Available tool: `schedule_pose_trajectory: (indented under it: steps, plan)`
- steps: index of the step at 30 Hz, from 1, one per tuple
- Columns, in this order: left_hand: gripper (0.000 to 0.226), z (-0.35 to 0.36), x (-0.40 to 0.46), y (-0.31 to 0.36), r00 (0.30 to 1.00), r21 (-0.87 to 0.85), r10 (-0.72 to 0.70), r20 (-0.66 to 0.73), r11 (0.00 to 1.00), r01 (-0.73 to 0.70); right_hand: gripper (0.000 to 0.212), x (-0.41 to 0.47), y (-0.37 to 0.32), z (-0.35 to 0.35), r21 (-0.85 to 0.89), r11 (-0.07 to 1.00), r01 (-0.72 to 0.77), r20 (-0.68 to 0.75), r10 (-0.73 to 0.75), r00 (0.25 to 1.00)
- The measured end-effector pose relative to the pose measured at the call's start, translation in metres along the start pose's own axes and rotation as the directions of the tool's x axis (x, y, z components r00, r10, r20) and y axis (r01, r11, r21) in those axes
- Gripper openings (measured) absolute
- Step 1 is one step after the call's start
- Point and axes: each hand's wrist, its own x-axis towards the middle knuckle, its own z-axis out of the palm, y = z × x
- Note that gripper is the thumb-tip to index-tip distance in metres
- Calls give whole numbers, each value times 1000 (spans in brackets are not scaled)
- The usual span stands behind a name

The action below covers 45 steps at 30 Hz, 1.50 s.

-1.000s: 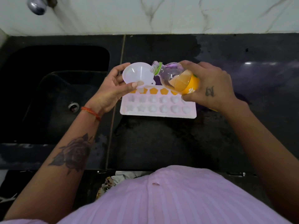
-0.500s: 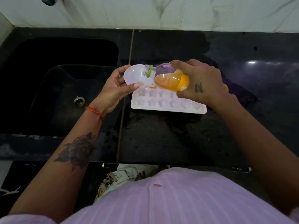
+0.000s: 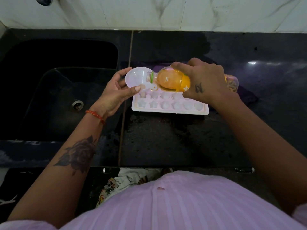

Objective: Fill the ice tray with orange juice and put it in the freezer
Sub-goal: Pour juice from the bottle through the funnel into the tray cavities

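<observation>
Black stone ran the whole width of the counter, and at its far left a dark sink was sunk into it, its drain near the basin's right wall and its right rim lying just left of a seam in the slab. Right of that seam, the left hand was curled partly closed around a white funnel, thumb on the near rim and fingers behind the far rim, holding it tilted over the far left corner of the ice tray. This white tray sat flat on the counter just right of the seam, its near edge well back from the counter's front edge with bare stone between; the two near rows of moulds looked unfilled, while the far row was hidden. Above the tray, a bottle of orange juice lay almost level, its open neck inside the funnel's bowl. The right hand was wrapped firmly over the bottle's body from above. Further right, the counter lay bare to the frame's edge, with white marble wall along the far side.
</observation>
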Motion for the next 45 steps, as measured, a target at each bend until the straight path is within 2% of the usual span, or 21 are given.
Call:
schedule_pose_trajectory:
  steps: [12, 26, 31, 41, 45]
  plan:
    - [71, 1, -1, 2, 1000, 1, 2, 2, 1000, -2, 76, 4, -1, -4, -35, 999, 13, -7, -13, 1000]
    - [68, 0, 1, 4, 998, -2, 27, 56, 1000, -27, 79, -7, 4, 3, 198, 979, -51, -11, 54, 998]
    - [66, 3, 3, 6, 998, 2, 37, 58, 999, -37, 82, -19, 15, 6, 221, 972, -86, -25, 94, 995]
    - [68, 19, 15, -4, 991, -18, 11, 135, 1000, -8, 85, -35, 19, 5, 199, 972, -123, -34, 133, 991]
    - [68, 23, 19, -7, 988, -40, -20, 152, 999, 27, 82, -36, 19, 4, 131, 983, -127, -28, 132, 991]
